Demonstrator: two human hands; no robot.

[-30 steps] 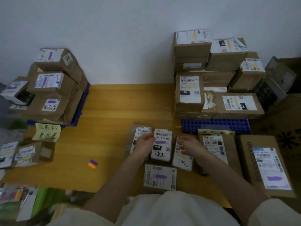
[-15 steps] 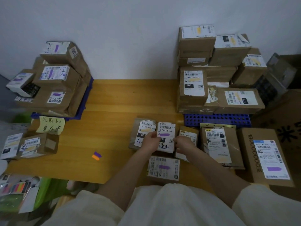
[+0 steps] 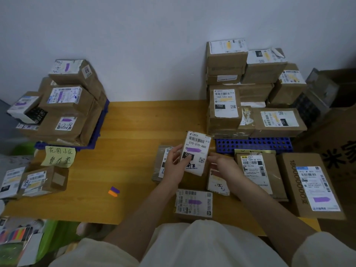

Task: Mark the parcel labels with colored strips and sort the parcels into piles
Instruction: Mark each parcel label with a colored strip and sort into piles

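The parcels are brown matt cardboard, like the box [image 3: 196, 153] at centre frame, its white paper label smooth with a purple strip [image 3: 193, 150]. The table [image 3: 134, 132] is yellowish wood, smooth with a soft sheen. At right centre a blue plastic tray [image 3: 254, 144] is studded with holes. A yellow paper note [image 3: 58, 156] hangs at left. The wall [image 3: 134, 45] in the upper frame is matt white. Pale cloth [image 3: 202, 245] fills the bottom.

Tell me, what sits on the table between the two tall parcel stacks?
In the head view, bare wooden table separates the left stack from the right stack.
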